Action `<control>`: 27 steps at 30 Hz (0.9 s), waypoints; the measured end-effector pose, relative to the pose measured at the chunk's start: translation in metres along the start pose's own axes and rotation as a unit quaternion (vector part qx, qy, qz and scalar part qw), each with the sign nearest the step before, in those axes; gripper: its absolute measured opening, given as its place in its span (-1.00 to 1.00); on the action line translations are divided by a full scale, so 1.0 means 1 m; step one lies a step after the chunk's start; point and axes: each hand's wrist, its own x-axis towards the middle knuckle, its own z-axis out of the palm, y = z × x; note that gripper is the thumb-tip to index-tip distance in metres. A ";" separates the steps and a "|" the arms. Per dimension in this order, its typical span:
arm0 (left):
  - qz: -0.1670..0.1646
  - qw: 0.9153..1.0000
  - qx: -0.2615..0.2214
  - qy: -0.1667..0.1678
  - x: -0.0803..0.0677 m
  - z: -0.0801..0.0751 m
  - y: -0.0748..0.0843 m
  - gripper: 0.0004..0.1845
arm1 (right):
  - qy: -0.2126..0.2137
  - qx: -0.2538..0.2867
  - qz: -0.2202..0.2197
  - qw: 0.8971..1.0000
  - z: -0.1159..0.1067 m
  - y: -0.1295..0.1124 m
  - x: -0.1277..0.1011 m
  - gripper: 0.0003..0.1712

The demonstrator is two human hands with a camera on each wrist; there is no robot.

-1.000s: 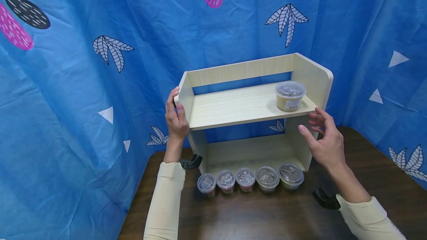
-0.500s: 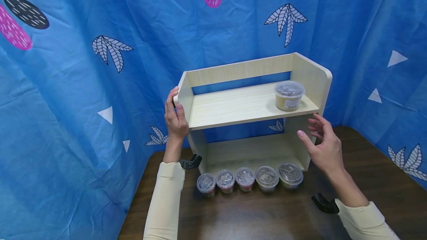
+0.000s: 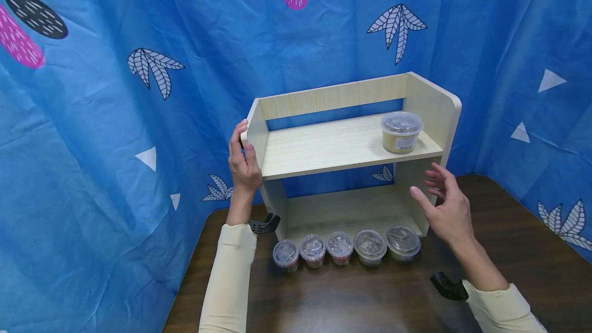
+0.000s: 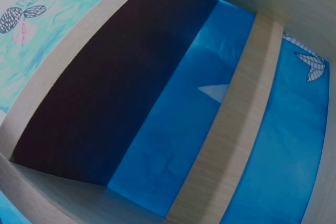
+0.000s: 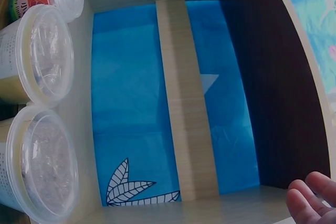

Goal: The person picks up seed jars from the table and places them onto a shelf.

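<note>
The yellow tub [image 3: 400,140] sits toward the right on the shelf's [image 3: 319,150] upper board, apparently placed. The left hand [image 3: 245,168] holds the side edge; the right hand [image 3: 447,209], loosely spread, is empty and likely needs lowering toward the tabletop tubs [image 3: 404,243].

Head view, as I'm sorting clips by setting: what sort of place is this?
Likely a staged tabletop corner: a patterned curtain hangs behind and beside the table, which bears a shelf and lidded tubs.

Seemingly wooden table [image 3: 324,302] bears five containers [image 3: 339,245], shelf [image 3: 319,150] holding a tub [image 3: 402,135]
</note>
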 end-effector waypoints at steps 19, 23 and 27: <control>-0.001 1.000 0.003 0.006 0.008 0.000 0.025 -0.57 | -0.006 0.001 0.005 1.000 0.006 0.011 -0.005 -0.23; -0.003 1.000 -0.001 0.004 0.014 -0.001 0.042 -0.60 | -0.009 0.001 0.009 1.000 0.007 0.012 -0.006 -0.23; -0.001 1.000 -0.005 0.004 0.015 -0.002 0.044 -0.60 | -0.010 0.007 0.012 1.000 0.007 0.013 -0.007 -0.22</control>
